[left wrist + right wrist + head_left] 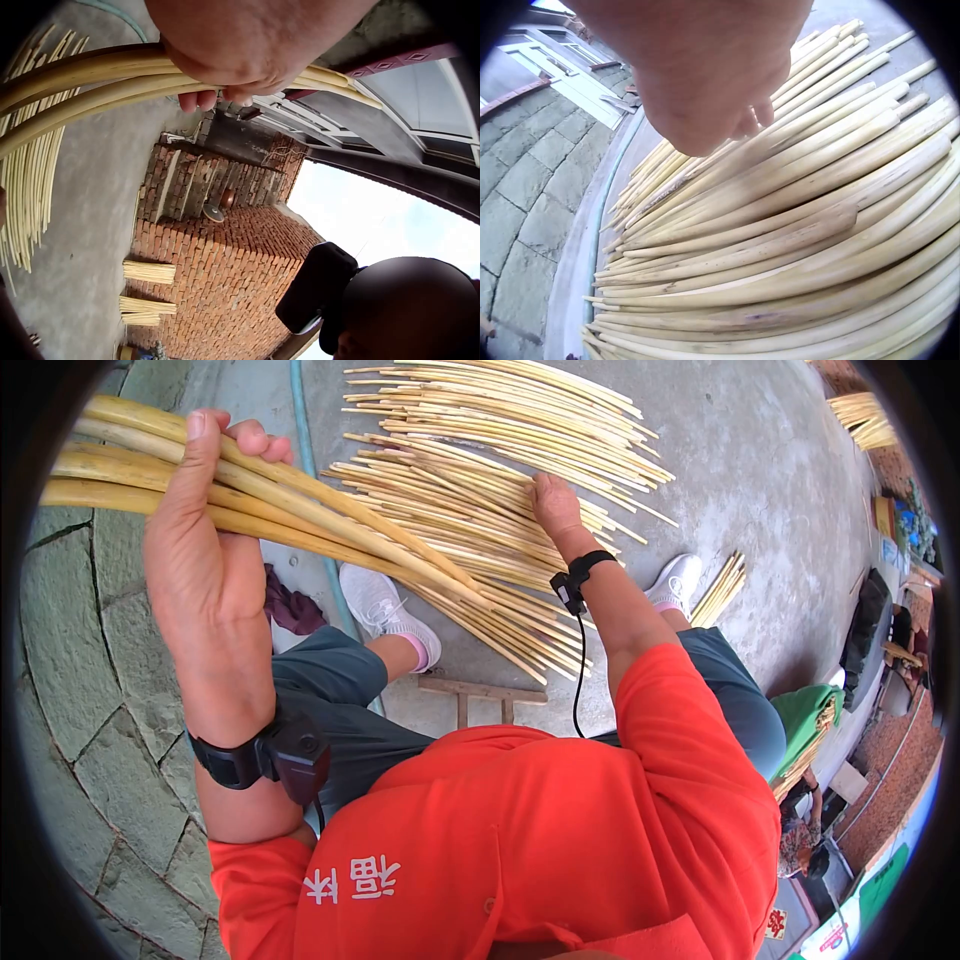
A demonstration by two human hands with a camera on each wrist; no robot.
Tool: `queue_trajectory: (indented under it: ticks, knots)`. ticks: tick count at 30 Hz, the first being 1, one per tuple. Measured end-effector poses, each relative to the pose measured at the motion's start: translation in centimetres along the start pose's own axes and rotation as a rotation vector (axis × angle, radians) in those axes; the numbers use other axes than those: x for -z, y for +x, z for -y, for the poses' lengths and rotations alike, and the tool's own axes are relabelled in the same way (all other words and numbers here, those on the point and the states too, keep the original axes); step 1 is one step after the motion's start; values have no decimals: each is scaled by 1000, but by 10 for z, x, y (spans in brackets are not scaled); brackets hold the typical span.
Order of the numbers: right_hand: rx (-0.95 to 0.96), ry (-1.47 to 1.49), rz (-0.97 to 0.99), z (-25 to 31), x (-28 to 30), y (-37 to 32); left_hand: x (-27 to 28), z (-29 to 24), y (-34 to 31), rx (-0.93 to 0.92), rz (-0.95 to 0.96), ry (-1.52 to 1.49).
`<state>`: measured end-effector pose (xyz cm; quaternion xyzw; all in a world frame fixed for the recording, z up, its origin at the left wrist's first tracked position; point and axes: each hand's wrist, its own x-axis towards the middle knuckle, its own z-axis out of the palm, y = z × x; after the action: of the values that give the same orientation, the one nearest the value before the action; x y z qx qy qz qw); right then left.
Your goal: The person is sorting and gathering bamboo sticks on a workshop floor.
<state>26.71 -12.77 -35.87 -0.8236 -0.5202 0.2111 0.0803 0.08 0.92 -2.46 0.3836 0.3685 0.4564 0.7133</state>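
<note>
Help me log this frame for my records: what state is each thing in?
left hand, raised, gripping the held bundle.
held bundle, several thick pale canes gathered together, off the ground.
right hand, down on the cane pile; grip unclear.
cane pile, spread flat in rows on the concrete.
green hose, lying along the ground.

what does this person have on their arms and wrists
Both arms come out of short orange-red sleeves; white characters are printed near the left one. The left hand has a black wrist strap with a boxy black camera. The right hand has a slimmer black strap trailing a thin black cable.
</note>
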Motion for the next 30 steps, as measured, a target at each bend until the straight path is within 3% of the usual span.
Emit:
queue_trajectory:
  ticks: [1,4,14,17,22,26,30]
  knots:
    - [82,-20,-259,-1,1,4,1,0,0,1,-16,1]
    - [-12,-62,-283,-4,17,33,2,0,1,-4,-43,14]
    - [-51,-322,31,-17,5,63,-6,2,0,35,-71,16]
    - [12,-250,-101,-17,-8,47,-1,1,2,64,-25,40]
    - [65,-191,-147,-20,-16,26,-9,-2,-2,44,-64,32]
    - [79,-26,-172,-2,1,5,-7,-1,-1,-42,-133,80]
    - [118,261,-333,40,45,-10,-10,-2,-2,-35,-147,70]
